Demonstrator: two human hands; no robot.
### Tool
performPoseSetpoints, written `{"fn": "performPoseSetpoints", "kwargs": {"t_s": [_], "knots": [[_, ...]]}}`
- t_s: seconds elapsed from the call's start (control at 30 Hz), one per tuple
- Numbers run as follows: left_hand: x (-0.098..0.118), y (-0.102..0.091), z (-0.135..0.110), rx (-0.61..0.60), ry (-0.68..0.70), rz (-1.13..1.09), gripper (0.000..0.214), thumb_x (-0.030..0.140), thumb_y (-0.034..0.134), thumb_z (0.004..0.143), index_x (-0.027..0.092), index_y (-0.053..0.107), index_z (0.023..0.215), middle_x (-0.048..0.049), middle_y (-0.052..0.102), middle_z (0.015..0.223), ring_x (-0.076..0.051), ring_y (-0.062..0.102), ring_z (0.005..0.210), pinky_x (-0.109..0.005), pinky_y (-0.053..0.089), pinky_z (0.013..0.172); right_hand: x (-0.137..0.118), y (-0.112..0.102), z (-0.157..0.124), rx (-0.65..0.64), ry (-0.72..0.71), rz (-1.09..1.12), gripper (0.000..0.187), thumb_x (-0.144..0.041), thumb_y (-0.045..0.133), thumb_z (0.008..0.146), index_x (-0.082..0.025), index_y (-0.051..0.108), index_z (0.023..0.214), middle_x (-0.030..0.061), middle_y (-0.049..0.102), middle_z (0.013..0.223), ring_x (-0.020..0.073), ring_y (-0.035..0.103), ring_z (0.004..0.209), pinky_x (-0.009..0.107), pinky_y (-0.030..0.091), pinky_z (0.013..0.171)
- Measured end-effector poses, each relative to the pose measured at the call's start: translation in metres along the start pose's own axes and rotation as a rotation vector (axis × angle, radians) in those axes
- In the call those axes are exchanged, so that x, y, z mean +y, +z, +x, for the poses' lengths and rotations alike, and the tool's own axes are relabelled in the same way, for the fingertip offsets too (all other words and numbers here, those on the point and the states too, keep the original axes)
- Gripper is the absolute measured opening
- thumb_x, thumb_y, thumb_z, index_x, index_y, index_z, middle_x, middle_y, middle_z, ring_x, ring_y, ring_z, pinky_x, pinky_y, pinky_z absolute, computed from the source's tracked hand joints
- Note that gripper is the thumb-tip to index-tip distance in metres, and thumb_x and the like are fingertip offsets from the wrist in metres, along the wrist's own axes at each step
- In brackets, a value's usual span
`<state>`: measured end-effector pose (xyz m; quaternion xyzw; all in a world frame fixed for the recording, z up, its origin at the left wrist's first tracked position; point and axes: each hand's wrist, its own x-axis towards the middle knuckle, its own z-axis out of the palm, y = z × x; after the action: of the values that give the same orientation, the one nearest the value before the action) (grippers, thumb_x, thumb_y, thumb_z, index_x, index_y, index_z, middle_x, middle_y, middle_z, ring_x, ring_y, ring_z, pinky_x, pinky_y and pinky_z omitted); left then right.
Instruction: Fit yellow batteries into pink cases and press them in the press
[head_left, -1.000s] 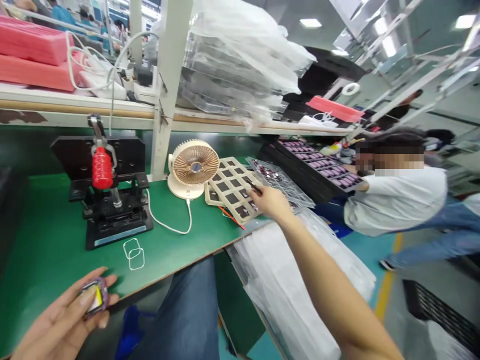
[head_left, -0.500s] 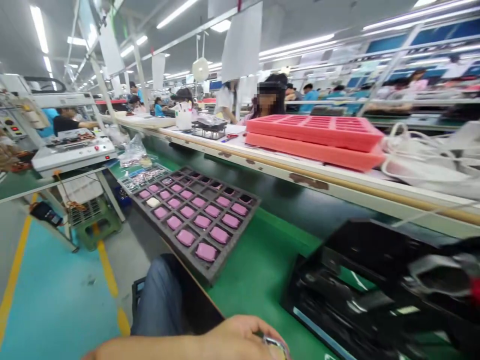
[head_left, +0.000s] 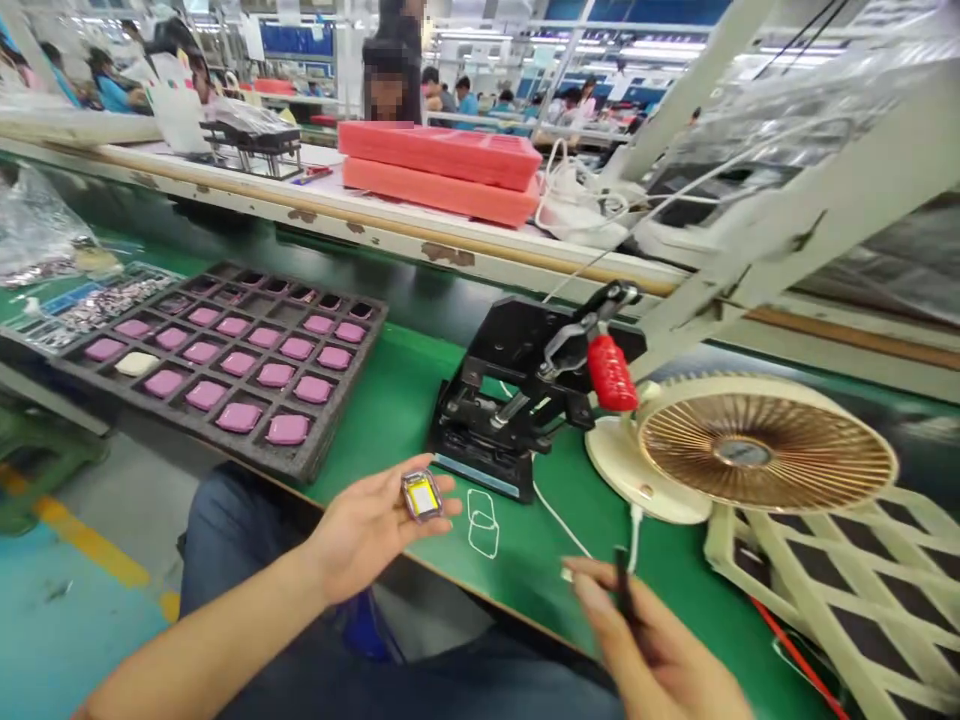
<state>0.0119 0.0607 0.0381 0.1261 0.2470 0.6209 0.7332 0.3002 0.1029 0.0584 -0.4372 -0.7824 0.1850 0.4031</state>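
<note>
My left hand (head_left: 367, 525) is palm up with a small rounded-rectangular device case (head_left: 422, 496) held on its fingers. The case has a shiny rim and shows yellow and white inside. My right hand (head_left: 652, 630) is closed around a slim black tool (head_left: 622, 585); its exact kind is blurred. A tiny pale piece (head_left: 567, 574) shows at that hand's fingertips. Between the hands, two thin white ring-shaped gaskets (head_left: 482, 523) lie overlapping on the green bench mat (head_left: 540, 575). Behind them stands a black toggle-clamp press (head_left: 517, 390) with a red handle (head_left: 611, 373).
At left, a dark foam tray (head_left: 300, 465) holds several pink-covered pieces. A cream fan (head_left: 765, 440) and a lattice crate (head_left: 862, 600) stand at right. Red foam trays (head_left: 439, 190) are stacked on the shelf behind. A white cable (head_left: 559, 515) crosses the mat.
The view has swung right and shows the whole press and the fan. My left hand has come up from the lower edge with the case, and my right hand has come into view.
</note>
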Motion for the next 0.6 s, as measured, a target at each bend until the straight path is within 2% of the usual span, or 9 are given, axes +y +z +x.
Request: {"fn": "performPoseSetpoints", "kwargs": {"t_s": [0.13, 0.23, 0.3, 0.47, 0.6], "knots": [[0.003, 0.003, -0.004, 0.028, 0.051, 0.017, 0.041, 0.031, 0.079, 0.101, 0.015, 0.075, 0.139, -0.0171, 0.079, 0.126, -0.033, 0.078, 0.116, -0.046, 0.059, 0.103, -0.033, 0.052, 0.007, -0.068, 0.054, 0.242, 0.022, -0.045, 0.068, 0.107, -0.024, 0.076, 0.107, 0.0006, 0.081, 0.089, 0.0162, 0.078, 0.070, 0.017, 0.062, 0.059], [0.003, 0.005, -0.007, 0.073, 0.112, 0.011, 0.044, 0.026, 0.086, 0.094, 0.019, 0.077, 0.136, -0.0112, 0.079, 0.118, -0.030, 0.077, 0.114, -0.043, 0.060, 0.101, -0.053, 0.081, 0.021, -0.034, -0.026, 0.281, 0.011, -0.035, 0.072, 0.106, -0.024, 0.075, 0.103, -0.0001, 0.078, 0.086, 0.0141, 0.073, 0.063, 0.018, 0.058, 0.054], [0.003, 0.007, -0.008, 0.116, 0.144, 0.017, 0.042, 0.024, 0.090, 0.089, 0.018, 0.079, 0.129, -0.0093, 0.078, 0.117, -0.030, 0.076, 0.115, -0.043, 0.059, 0.102, -0.061, 0.088, 0.024, 0.002, -0.129, 0.292, 0.002, -0.026, 0.074, 0.104, -0.026, 0.075, 0.106, 0.0006, 0.079, 0.092, 0.0143, 0.075, 0.070, 0.019, 0.061, 0.061], [-0.003, 0.010, -0.008, 0.166, 0.225, 0.061, 0.035, 0.022, 0.096, 0.081, 0.021, 0.083, 0.114, -0.0066, 0.076, 0.115, -0.031, 0.073, 0.123, -0.043, 0.057, 0.107, -0.062, 0.094, 0.021, -0.014, -0.271, 0.228, 0.018, -0.013, 0.072, 0.103, -0.026, 0.072, 0.115, 0.0030, 0.081, 0.103, 0.0183, 0.081, 0.090, 0.026, 0.066, 0.079], [-0.008, 0.011, -0.007, 0.160, 0.269, 0.105, 0.037, 0.021, 0.098, 0.078, 0.021, 0.083, 0.112, -0.0075, 0.078, 0.116, -0.026, 0.077, 0.112, -0.037, 0.058, 0.102, -0.060, 0.095, 0.021, -0.011, -0.401, 0.061, 0.021, -0.009, 0.068, 0.103, -0.023, 0.070, 0.119, 0.0047, 0.082, 0.111, 0.0189, 0.082, 0.100, 0.027, 0.066, 0.086]]}}
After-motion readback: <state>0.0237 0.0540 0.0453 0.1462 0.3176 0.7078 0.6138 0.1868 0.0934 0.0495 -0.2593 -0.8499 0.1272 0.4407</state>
